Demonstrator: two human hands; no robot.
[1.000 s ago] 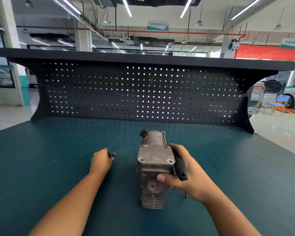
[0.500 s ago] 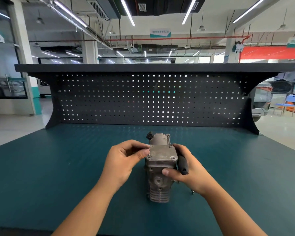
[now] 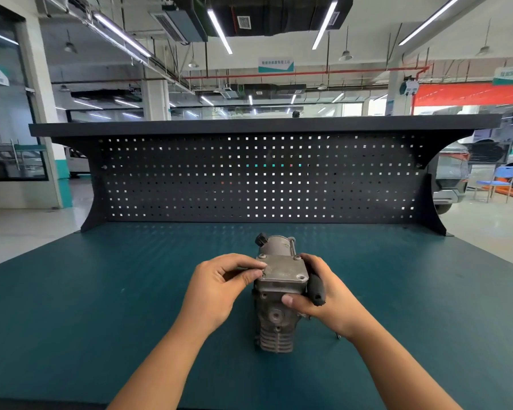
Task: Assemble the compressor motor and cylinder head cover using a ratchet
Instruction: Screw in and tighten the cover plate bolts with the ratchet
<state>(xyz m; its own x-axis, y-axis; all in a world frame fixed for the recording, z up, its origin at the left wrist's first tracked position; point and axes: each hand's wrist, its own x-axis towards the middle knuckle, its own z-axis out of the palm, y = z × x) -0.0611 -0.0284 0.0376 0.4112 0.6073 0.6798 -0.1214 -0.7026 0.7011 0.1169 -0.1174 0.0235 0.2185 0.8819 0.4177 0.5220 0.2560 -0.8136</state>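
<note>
The compressor (image 3: 274,306) stands at the middle of the bench (image 3: 101,291).
The left hand (image 3: 219,288) pinches the 9 o'clock corner of the cylinder head cover (image 3: 282,269); the right hand (image 3: 329,300), at 3 o'clock, grips the compressor (the ratchet handle (image 3: 316,290) is tucked in its palm).

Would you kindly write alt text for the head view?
Left hand pinches the near-left corner of the cylinder head cover atop a compressor on a teal workbench; right hand grips the compressor and a black-handled ratchet.
</note>
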